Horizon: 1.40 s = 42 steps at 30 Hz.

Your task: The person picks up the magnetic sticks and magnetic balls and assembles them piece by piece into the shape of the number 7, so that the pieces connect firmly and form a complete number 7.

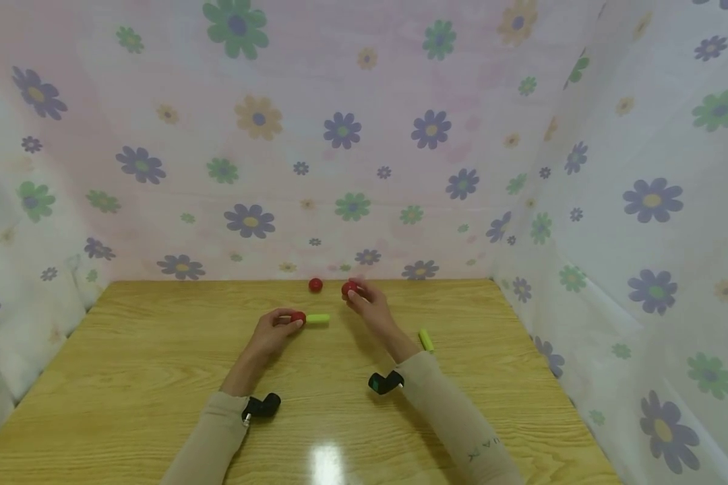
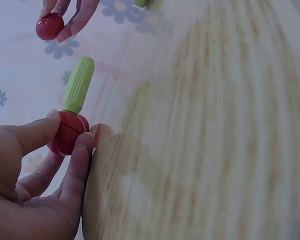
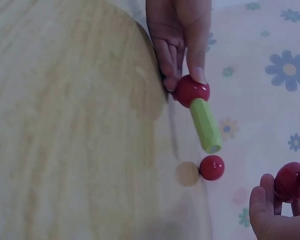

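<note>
Wood-grain table (image 1: 324, 377), three red balls (image 3: 212, 167), two sticks (image 2: 79, 86): balls round, glossy; sticks lime-green. Loose stick (image 1: 426, 340) nearest, beside right forearm; beyond it, left hand (image 1: 273, 330) pinches first ball (image 1: 298, 316) between thumb and fingers, other stick (image 1: 318, 318) against it. Farther, right hand (image 1: 370, 306) clamps thumb and fingers on second ball (image 1: 348, 289); third ball (image 1: 315, 285) sits by the far edge.

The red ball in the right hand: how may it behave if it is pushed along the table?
The red ball would probably roll, as it looks rounded. It seems stiff: no dent shows where the right hand pinches it. Its shiny highlights suggest a smooth, possibly slippery surface.
</note>
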Motion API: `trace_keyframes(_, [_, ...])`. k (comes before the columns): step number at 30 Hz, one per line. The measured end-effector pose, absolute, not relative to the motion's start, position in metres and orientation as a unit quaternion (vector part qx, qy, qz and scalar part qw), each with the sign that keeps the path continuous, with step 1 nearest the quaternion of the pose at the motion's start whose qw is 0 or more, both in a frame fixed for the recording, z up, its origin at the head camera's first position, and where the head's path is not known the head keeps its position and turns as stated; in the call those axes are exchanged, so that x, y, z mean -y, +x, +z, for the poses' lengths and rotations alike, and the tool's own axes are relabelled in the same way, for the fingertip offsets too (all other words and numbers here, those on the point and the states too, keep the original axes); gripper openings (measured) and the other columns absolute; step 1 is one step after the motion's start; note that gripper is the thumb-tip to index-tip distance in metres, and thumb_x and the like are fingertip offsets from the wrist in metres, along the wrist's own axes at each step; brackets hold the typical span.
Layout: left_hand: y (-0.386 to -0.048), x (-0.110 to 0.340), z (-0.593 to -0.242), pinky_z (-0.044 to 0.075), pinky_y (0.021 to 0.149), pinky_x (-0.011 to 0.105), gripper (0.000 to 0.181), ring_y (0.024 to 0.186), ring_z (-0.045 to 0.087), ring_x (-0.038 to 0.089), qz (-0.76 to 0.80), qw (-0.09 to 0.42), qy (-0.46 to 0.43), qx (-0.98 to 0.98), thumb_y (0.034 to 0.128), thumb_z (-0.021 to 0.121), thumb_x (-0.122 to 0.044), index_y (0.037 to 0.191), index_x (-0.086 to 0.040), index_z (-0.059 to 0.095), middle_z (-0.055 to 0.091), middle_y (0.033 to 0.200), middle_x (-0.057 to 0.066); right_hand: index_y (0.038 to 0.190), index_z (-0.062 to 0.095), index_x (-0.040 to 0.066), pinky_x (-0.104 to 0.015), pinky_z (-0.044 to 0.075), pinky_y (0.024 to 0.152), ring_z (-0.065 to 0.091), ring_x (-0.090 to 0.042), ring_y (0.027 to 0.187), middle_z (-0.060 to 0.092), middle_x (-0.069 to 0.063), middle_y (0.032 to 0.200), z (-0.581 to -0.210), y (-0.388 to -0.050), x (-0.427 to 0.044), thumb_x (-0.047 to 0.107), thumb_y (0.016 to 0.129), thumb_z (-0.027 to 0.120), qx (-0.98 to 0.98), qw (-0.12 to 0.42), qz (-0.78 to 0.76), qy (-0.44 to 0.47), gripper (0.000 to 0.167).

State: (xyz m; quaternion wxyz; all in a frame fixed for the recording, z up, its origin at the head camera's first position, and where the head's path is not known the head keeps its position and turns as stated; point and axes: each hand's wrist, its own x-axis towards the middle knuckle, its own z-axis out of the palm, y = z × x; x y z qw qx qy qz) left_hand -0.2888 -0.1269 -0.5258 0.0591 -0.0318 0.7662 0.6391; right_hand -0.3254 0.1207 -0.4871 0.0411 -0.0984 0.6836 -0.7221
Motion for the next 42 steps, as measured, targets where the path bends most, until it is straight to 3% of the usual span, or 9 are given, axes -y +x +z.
trace_keyframes(4, [-0.288,0.129,-0.527,0.05,0.079,0.026,0.038,0.1,0.063,0.022,0.641,0.06,-0.033,-0.764,0.1016,0.069,-0.018,0.134,0.001,0.061,0.065,0.124,0.021,0.147,0.05,-0.005,-0.027,0.055,0.098,0.067,-0.015,0.111,0.057,-0.026,0.14,-0.492,-0.318,-0.117,0.003,0.108,0.053,-0.666,0.044,-0.739,-0.093,0.04])
trace_keyframes(12, [-0.285,0.13,-0.523,0.05,0.084,0.026,0.037,0.108,0.061,0.025,0.649,0.062,-0.021,-0.758,0.1016,0.068,-0.016,0.133,0.002,0.061,0.063,0.127,0.021,0.146,0.049,-0.009,-0.024,0.056,0.096,0.068,-0.007,0.102,0.061,-0.019,0.134,-0.506,-0.306,-0.11,0.006,0.109,0.051,-0.642,0.054,-0.761,-0.081,0.04])
trace_keyframes(21, [-0.283,0.13,-0.52,0.049,0.085,0.024,0.038,0.108,0.061,0.023,0.647,0.056,-0.018,-0.761,0.1017,0.068,-0.015,0.134,0.003,0.061,0.063,0.127,0.021,0.146,0.051,-0.005,-0.031,0.053,0.104,0.067,-0.017,0.116,0.058,-0.025,0.14,-0.514,-0.293,-0.108,0.012,0.109,0.053,-0.681,0.094,-0.721,-0.087,0.04])
trace_keyframes(29, [-0.286,0.127,-0.522,0.051,0.085,0.019,0.04,0.111,0.064,0.022,0.66,0.059,0.004,-0.749,0.1032,0.065,-0.012,0.138,0.005,0.057,0.062,0.131,0.025,0.141,0.054,-0.008,-0.033,0.055,0.101,0.069,-0.019,0.11,0.064,-0.021,0.131,-0.521,-0.294,-0.109,0.011,0.108,0.055,-0.67,0.111,-0.73,-0.071,0.038])
trace_keyframes(35, [-0.287,0.126,-0.522,0.051,0.085,0.02,0.041,0.107,0.064,0.018,0.662,0.061,0.0,-0.747,0.103,0.066,-0.014,0.138,0.005,0.057,0.062,0.131,0.024,0.144,0.051,-0.01,-0.035,0.054,0.104,0.068,-0.015,0.106,0.06,-0.025,0.135,-0.524,-0.298,-0.109,0.007,0.109,0.051,-0.649,0.126,-0.748,-0.056,0.038])
trace_keyframes(42, [-0.29,0.125,-0.523,0.051,0.086,0.022,0.041,0.113,0.062,0.023,0.663,0.056,0.001,-0.746,0.1007,0.07,-0.016,0.136,0.003,0.06,0.062,0.132,0.023,0.146,0.05,-0.009,-0.031,0.055,0.101,0.069,-0.017,0.11,0.059,-0.026,0.138,-0.526,-0.301,-0.11,0.009,0.111,0.048,-0.641,0.141,-0.753,-0.042,0.04])
